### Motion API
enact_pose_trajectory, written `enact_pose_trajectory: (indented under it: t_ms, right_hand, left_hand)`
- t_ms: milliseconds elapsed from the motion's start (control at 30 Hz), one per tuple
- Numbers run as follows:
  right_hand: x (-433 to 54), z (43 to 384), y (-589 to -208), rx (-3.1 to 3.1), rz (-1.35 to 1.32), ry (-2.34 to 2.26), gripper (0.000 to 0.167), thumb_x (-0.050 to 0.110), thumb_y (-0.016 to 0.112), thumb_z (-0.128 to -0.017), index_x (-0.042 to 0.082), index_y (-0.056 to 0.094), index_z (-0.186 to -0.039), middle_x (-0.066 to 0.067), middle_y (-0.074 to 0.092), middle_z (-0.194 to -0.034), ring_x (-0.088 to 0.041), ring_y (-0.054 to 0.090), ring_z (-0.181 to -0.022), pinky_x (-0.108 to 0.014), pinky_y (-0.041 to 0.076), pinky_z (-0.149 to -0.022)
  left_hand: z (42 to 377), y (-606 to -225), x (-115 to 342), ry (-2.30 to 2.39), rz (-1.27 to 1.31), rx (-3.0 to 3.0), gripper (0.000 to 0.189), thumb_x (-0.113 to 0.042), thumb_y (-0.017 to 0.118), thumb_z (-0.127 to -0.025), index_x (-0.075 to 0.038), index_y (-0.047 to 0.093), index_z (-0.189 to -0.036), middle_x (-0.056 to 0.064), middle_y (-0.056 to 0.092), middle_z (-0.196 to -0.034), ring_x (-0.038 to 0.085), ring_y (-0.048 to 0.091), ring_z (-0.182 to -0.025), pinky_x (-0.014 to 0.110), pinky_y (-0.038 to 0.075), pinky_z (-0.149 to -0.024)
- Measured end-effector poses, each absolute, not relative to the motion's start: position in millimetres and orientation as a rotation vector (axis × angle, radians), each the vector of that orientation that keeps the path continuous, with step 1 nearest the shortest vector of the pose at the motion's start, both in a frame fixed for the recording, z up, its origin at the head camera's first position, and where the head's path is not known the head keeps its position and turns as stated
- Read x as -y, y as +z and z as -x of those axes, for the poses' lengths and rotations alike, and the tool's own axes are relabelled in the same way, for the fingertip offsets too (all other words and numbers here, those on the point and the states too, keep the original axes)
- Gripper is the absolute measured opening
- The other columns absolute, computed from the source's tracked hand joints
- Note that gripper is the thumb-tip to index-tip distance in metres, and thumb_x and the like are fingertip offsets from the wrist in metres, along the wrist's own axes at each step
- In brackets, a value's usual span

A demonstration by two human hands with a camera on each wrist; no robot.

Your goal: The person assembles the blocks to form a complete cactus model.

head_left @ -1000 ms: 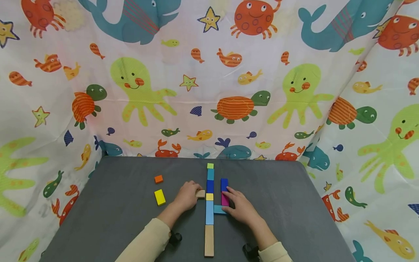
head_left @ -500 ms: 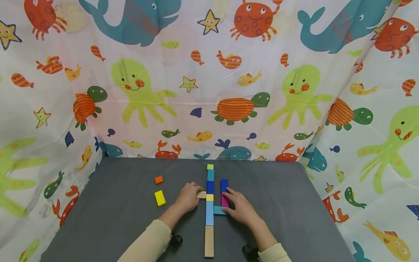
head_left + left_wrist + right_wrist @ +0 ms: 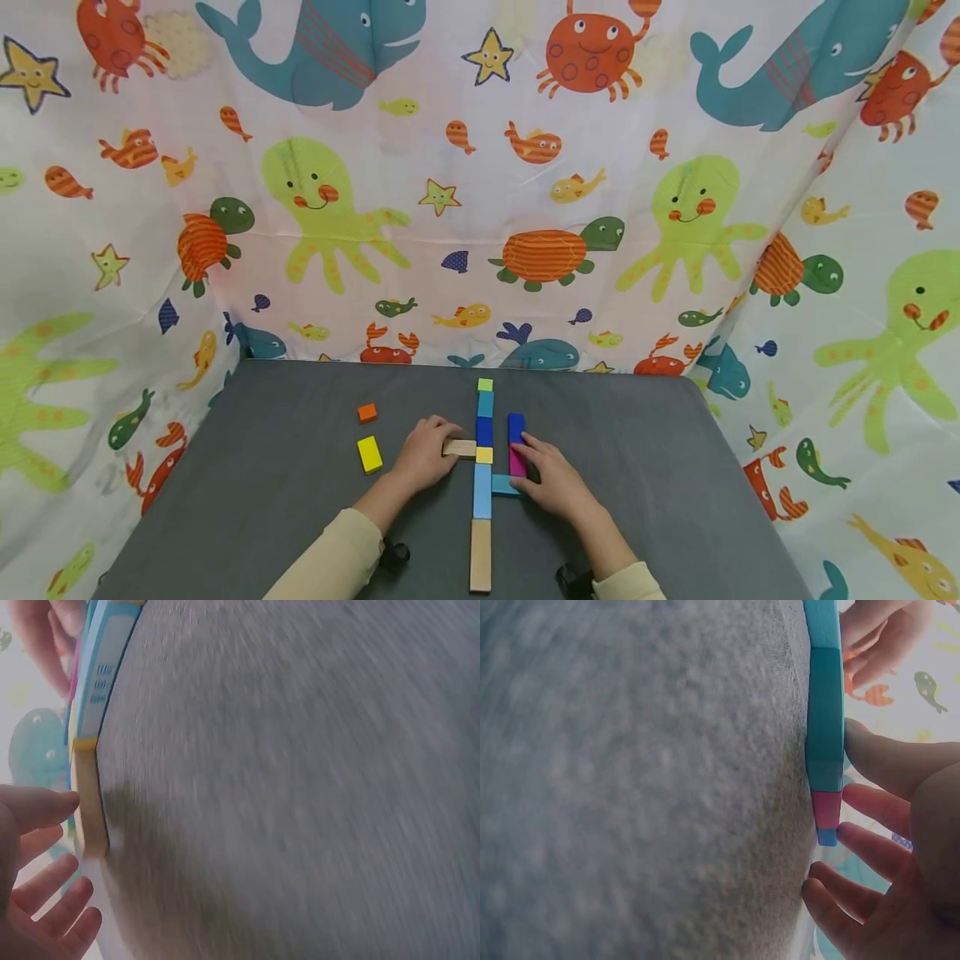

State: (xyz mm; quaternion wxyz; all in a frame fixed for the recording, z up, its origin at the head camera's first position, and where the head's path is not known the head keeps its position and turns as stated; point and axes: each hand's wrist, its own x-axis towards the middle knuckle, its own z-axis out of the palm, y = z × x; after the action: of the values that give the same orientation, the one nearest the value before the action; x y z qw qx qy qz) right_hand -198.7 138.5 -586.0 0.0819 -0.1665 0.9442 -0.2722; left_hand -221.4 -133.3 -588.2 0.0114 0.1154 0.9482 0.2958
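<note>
A straight column of blocks runs up the table, with a long wooden block at its near end, then a light blue block and a small yellow block. Jutting left from the yellow one is a shorter wooden block. My left hand is at its outer end; in the left wrist view the thumb touches it, the other fingers loose. A teal block extends right from the column, meeting a magenta block and a blue block. My right hand rests spread fingers along these.
Farther up the column come a dark blue block, a teal block and a lime block. Left of my left hand lie a yellow block and an orange block. A printed curtain borders the grey table.
The left hand has slid slightly left along the shorter wooden block, whose outer end now shows and which meets the yellow block. The right hand stays at its blocks.
</note>
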Motion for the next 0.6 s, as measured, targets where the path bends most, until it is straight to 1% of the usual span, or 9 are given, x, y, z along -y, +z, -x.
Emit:
enact_pose_trajectory:
  t_ms: [133,233,400,500,600]
  right_hand:
    - [-139,198,-587,-2.821,0.494,-0.817,0.064,0.036,0.080,-0.096,0.015,0.059,-0.153,-0.012,0.045,-0.166,-0.041,0.042,-0.151,-0.064,0.044,-0.113]
    - [-140,198,-587,-2.822,0.493,-0.818,0.065,0.036,0.080,-0.095,0.015,0.059,-0.153,-0.012,0.045,-0.166,-0.041,0.043,-0.150,-0.064,0.044,-0.113]
    - [-140,197,-587,-2.818,0.496,-0.829,0.064,0.036,0.080,-0.095,0.015,0.060,-0.153,-0.012,0.046,-0.166,-0.042,0.043,-0.150,-0.065,0.043,-0.113]
    - [-140,197,-588,-2.820,0.499,-0.837,0.064,0.035,0.080,-0.095,0.015,0.060,-0.152,-0.012,0.046,-0.166,-0.042,0.043,-0.150,-0.065,0.044,-0.113]
    - [-140,197,-589,-2.824,0.506,-0.839,0.064,0.035,0.080,-0.095,0.014,0.060,-0.153,-0.013,0.045,-0.166,-0.042,0.042,-0.150,-0.065,0.043,-0.113]
  left_hand:
    - [218,-585,154,0.892,-0.275,-3.003,0.042,-0.016,0.083,-0.092,-0.015,0.073,-0.132,0.011,0.065,-0.132,0.033,0.057,-0.121,0.057,0.048,-0.105]
    - [215,-583,172,0.881,-0.217,-3.042,0.045,-0.017,0.085,-0.090,-0.014,0.073,-0.133,0.011,0.065,-0.133,0.036,0.057,-0.122,0.060,0.047,-0.105]
    - [209,-583,202,0.935,-0.134,-3.081,0.047,-0.018,0.083,-0.090,-0.012,0.072,-0.135,0.014,0.064,-0.134,0.040,0.055,-0.125,0.066,0.043,-0.105]
    - [206,-584,217,0.955,-0.090,-3.085,0.049,-0.020,0.082,-0.091,-0.012,0.070,-0.138,0.016,0.062,-0.137,0.042,0.053,-0.127,0.066,0.043,-0.103]
    - [203,-584,230,0.943,-0.053,-3.082,0.052,-0.023,0.080,-0.090,-0.012,0.069,-0.140,0.017,0.060,-0.139,0.041,0.052,-0.125,0.064,0.044,-0.100]
